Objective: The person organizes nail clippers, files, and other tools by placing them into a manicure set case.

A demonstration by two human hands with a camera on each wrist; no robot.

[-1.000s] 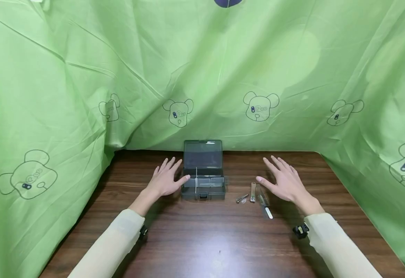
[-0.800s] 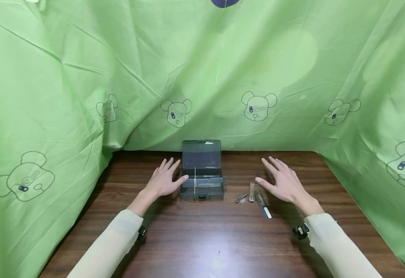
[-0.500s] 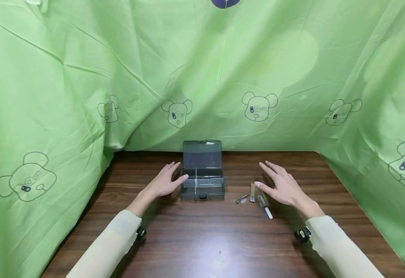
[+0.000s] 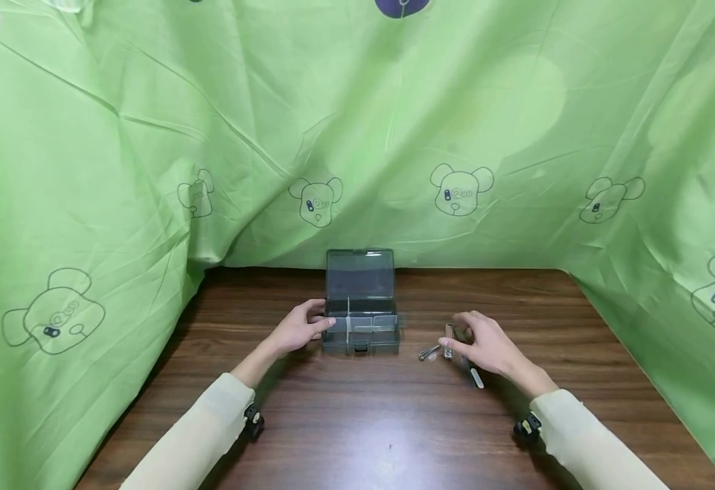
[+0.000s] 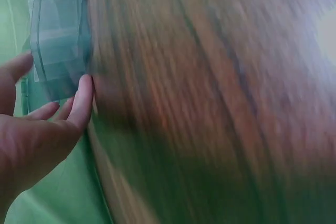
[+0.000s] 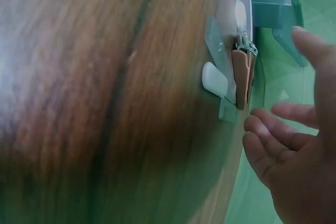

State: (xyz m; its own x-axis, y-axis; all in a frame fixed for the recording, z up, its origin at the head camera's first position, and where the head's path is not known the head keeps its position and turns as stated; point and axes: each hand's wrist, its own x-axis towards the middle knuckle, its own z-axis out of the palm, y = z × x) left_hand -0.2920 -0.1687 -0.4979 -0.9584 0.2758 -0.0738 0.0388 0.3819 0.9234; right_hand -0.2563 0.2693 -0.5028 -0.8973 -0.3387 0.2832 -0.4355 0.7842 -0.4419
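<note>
Near edge of tabletop [image 4: 388, 435] bare, sleeves coming in from both corners. Right hand [image 4: 483, 346] mid-table right of centre, fingers loosely curved and apart, hovering over nail clipper [image 4: 447, 340] — head view can't tell if touching. Right wrist view: fingertips [image 6: 257, 129] just short of clipper [image 6: 242, 74], white-tipped file [image 6: 214, 80] beside it. Small metal tool [image 4: 428, 351] just left. Left hand [image 4: 299, 328] at left wall of open grey box [image 4: 361, 327], thumb and fingers apart — wrist view shows fingertip [image 5: 84, 90] touching box [image 5: 59, 45]. Box lid upright near far edge, green cloth [image 4: 210, 122] behind.
</note>
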